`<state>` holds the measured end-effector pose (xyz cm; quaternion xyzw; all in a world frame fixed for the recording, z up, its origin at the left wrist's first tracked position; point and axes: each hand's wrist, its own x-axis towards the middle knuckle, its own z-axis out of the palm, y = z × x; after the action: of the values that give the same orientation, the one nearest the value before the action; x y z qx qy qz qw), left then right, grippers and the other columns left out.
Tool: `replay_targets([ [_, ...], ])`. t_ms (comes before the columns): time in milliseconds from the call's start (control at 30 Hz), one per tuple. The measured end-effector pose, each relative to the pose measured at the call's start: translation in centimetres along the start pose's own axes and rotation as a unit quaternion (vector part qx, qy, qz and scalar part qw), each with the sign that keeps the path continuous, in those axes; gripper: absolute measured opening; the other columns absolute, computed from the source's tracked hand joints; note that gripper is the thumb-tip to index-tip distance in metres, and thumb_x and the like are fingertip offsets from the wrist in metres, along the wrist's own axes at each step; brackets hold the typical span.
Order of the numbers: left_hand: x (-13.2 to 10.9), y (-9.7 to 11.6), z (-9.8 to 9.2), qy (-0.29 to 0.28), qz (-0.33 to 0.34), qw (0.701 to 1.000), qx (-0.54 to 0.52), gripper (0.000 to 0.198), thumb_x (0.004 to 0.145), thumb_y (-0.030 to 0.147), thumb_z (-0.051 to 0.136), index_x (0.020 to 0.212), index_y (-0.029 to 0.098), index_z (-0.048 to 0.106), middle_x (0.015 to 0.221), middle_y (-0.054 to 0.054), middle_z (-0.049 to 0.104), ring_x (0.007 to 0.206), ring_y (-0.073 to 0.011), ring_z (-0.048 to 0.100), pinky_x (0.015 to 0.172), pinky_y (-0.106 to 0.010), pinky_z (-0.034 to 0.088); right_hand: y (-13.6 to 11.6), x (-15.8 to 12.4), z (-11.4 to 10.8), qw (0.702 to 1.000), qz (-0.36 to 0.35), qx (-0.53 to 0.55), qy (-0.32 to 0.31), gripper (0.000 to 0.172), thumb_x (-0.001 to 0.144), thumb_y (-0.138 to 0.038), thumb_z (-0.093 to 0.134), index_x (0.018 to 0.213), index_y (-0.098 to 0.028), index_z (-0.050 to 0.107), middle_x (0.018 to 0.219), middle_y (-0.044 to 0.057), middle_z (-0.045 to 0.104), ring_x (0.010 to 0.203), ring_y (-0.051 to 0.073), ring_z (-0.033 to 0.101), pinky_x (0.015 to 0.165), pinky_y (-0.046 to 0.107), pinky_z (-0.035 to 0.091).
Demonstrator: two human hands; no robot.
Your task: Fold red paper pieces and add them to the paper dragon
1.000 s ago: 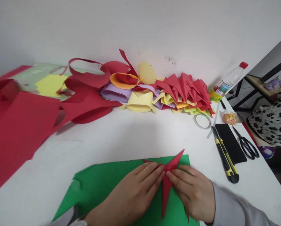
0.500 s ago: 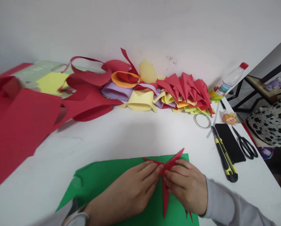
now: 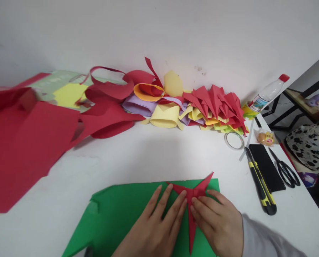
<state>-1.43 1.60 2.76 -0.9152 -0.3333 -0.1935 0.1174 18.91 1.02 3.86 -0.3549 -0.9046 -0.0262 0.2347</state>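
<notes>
Left hand [image 3: 154, 228] lies flat and open, fingers spread, gripping nothing; its fingertips press the red folded piece [image 3: 193, 195] from one side. Right hand [image 3: 218, 225] meets it from the other side, fingers gently bent, their tips pinning the same piece rather than clasping it. I judge that both press so the creases stay down.

That red piece, spiky with long points, lies under the fingertips on a green sheet [image 3: 116, 210], which runs beneath both palms like a backing. Beyond the fingertips the white table [image 3: 138, 157] shows bare up to a heap of folded coloured paper [image 3: 215, 103] against the wall, so I read open room forward.

Right of the right hand, well apart, lie a yellow utility knife [image 3: 261, 185], a black case [image 3: 267, 167], scissors [image 3: 286, 171] and a tape roll [image 3: 234, 140], close to the table's edge. Far left of the left hand, big red sheets [image 3: 28, 142] spread.
</notes>
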Motion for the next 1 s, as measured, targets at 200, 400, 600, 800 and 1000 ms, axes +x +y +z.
replay_targets([
  [200, -0.15, -0.08, 0.24, -0.004, 0.014, 1.0, 0.008, 0.038, 0.089, 0.028, 0.044, 0.115, 0.012, 0.066, 0.123, -0.013, 0.066, 0.121, -0.0333, 0.052, 0.103, -0.048, 0.031, -0.31, 0.04, 0.56, 0.998, 0.053, 0.027, 0.017, 0.03, 0.099, -0.01, 0.035, 0.103, -0.01, 0.065, 0.093, 0.006, 0.075, 0.081, 0.015, 0.067, 0.088, 0.034, 0.05],
  [400, -0.29, -0.17, 0.5, -0.015, -0.003, 1.0, 0.016, 0.04, 0.085, 0.029, 0.046, 0.114, 0.009, 0.064, 0.12, -0.019, 0.067, 0.119, -0.0363, 0.055, 0.105, -0.051, 0.029, -0.22, 0.24, 0.3, 0.997, 0.062, 0.027, 0.026, 0.03, 0.099, -0.011, 0.037, 0.102, -0.012, 0.066, 0.091, 0.005, 0.075, 0.079, 0.014, 0.068, 0.086, 0.034, 0.052],
  [600, -0.55, -0.03, 0.56, -0.024, -0.029, 0.999, 0.038, 0.042, 0.086, 0.028, 0.043, 0.118, 0.009, 0.061, 0.12, -0.022, 0.066, 0.119, -0.0361, 0.055, 0.101, -0.054, 0.032, -0.11, 0.07, 0.26, 0.998, 0.054, 0.025, 0.027, 0.031, 0.099, -0.01, 0.037, 0.102, -0.013, 0.067, 0.092, 0.006, 0.075, 0.082, 0.014, 0.068, 0.088, 0.033, 0.052],
  [800, -0.57, 0.47, 0.49, -0.017, -0.042, 0.998, 0.045, 0.042, 0.088, 0.025, 0.039, 0.118, 0.006, 0.062, 0.12, -0.025, 0.066, 0.118, -0.0375, 0.057, 0.099, -0.054, 0.036, -0.17, -0.27, 0.66, 0.997, 0.067, 0.018, 0.024, 0.028, 0.099, -0.012, 0.039, 0.103, -0.013, 0.067, 0.092, 0.006, 0.075, 0.081, 0.015, 0.069, 0.087, 0.033, 0.053],
  [1000, -0.61, -0.09, 0.13, -0.015, -0.047, 0.995, 0.082, 0.037, 0.09, 0.021, 0.041, 0.114, 0.005, 0.065, 0.112, -0.025, 0.07, 0.109, -0.0353, 0.064, 0.095, -0.052, 0.041, 0.07, 0.02, 0.16, 0.999, 0.039, 0.011, 0.019, 0.03, 0.099, -0.01, 0.037, 0.102, -0.014, 0.067, 0.093, 0.006, 0.075, 0.084, 0.015, 0.068, 0.086, 0.034, 0.052],
])
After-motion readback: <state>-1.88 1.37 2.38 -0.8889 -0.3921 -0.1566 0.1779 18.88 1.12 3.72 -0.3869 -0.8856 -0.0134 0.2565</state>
